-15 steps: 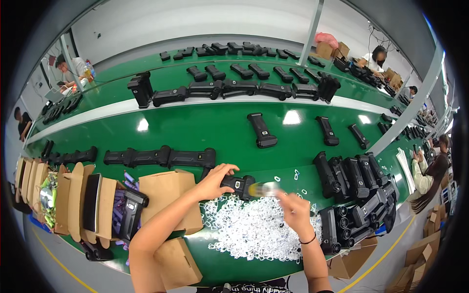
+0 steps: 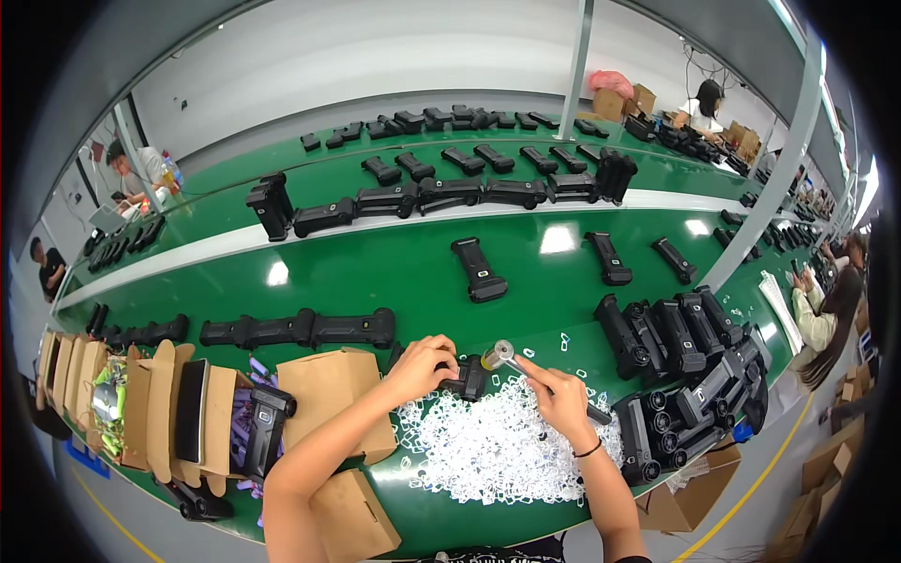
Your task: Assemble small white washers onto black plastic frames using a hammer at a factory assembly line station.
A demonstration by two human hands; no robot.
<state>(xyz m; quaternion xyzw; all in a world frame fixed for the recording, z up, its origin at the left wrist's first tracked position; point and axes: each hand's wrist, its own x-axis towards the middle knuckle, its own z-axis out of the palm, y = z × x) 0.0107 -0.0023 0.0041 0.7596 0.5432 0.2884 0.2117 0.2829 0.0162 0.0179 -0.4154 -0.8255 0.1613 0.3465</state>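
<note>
My left hand bends its fingers over a black plastic housing lying on the green table, and its fingertips press on the left part. In my right hand is a small hammer with a metal cylinder head, a yellow face and a dark grip sticking out behind the palm. The yellow face is at the right end of the housing; whether it touches cannot be told. Just below both hands spreads a heap of small white frame-shaped pieces, with a few loose ones beyond it.
Black housings are piled at the right, and a row of them lies at the left. Cardboard boxes stand by my left forearm, one holding purple parts. A metal post rises at the right. Other people sit farther off.
The hammer, blurred by motion before, now shows sharply with its head by the housing. My left fingers have curled down over the housing. The whole view has shifted slightly.
</note>
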